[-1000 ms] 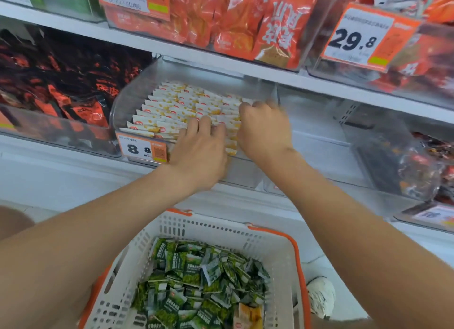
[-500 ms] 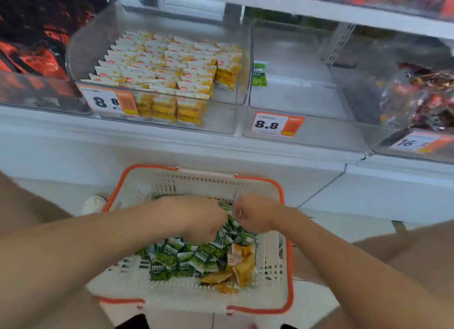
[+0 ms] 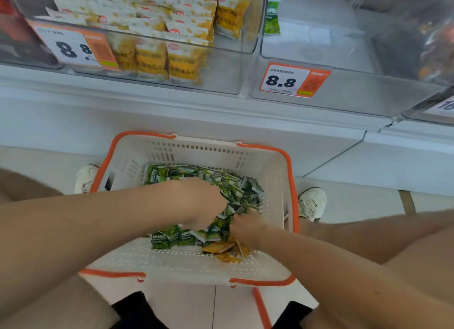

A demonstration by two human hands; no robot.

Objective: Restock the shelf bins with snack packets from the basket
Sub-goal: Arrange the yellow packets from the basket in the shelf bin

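Observation:
A white basket with an orange rim (image 3: 291,181) stands on the floor between my feet. It holds a heap of several green snack packets (image 3: 235,188) and a few yellow packets (image 3: 221,248) at the near side. My left hand (image 3: 194,200) lies on the heap with its fingers curled down around green packets. My right hand (image 3: 245,226) digs into the heap beside it, and its blurred fingertips are buried among the packets. Above, one clear shelf bin (image 3: 243,65) is packed with yellow-and-white packets. The clear bin to its right (image 3: 344,92) holds a single green packet (image 3: 272,17).
Price tags reading 8.8 hang on the fronts of both bins (image 3: 293,80). Another clear bin (image 3: 417,33) with dark snacks sits at the far right. My white shoes (image 3: 313,203) flank the basket on the tiled floor. A loose orange basket handle (image 3: 261,309) lies near my knees.
A second ago both hands were pressing packets in the upper bin. They have dropped into the basket, and since half a second ago they have sunk deeper into the green heap.

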